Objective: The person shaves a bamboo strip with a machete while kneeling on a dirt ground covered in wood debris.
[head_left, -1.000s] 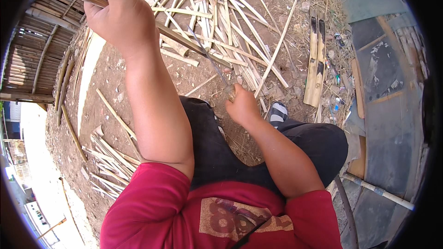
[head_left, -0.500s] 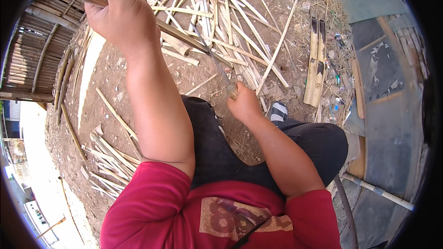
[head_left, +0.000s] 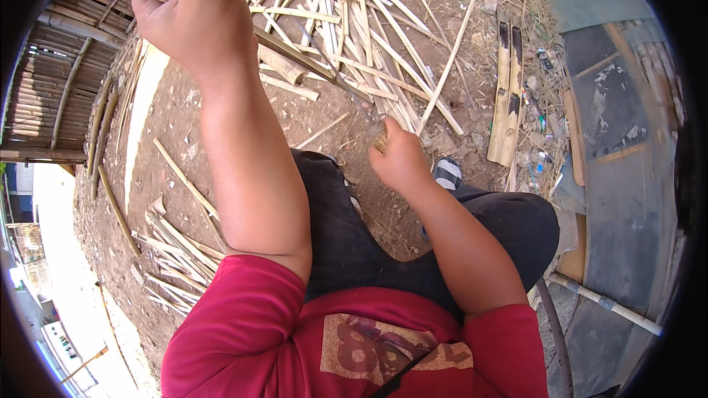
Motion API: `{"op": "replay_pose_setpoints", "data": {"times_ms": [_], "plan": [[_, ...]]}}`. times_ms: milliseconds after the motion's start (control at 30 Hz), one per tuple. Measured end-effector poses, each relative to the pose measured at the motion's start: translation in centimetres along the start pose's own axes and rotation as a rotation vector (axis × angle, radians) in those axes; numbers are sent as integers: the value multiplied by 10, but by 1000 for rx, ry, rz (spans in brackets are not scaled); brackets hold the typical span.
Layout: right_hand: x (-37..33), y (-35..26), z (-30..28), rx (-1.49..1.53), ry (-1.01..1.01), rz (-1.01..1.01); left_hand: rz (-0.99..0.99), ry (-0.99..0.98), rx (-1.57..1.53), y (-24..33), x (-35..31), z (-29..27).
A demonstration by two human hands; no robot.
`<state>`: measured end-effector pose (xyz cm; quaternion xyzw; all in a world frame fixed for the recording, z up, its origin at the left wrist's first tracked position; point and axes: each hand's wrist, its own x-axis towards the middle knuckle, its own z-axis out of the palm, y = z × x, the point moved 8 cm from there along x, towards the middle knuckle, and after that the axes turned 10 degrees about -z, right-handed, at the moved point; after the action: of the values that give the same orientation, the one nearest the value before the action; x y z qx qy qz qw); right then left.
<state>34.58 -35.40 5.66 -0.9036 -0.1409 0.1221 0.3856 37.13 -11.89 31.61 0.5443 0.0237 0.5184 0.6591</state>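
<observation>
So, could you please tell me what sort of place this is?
Probably an outdoor yard: there is bare soil, a pile of strips on it, and a slatted wall at the left.

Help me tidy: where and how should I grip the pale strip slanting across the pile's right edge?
Probably pinch the pale strip across its narrow width near the far end, from the right: that end lies clear of the pile.

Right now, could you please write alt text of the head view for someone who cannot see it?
A person's left hand grips a long bamboo strip, while the right hand holds a thin-bladed tool by its handle. Loose pale strips lie piled on the dirt ground ahead.
</observation>
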Motion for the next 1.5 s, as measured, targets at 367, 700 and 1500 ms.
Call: {"op": "replay_pose_setpoints", "data": {"times_ms": [367,700,1500], "plan": [[4,-31,-50,365,167,-142,23,-12,-11,-2,3,0],[2,-10,-81,594,240,59,105,42,138,45,-13,2],[17,-25,-13,175,28,-95,-101,-7,-122,-10,19,-11]]}}
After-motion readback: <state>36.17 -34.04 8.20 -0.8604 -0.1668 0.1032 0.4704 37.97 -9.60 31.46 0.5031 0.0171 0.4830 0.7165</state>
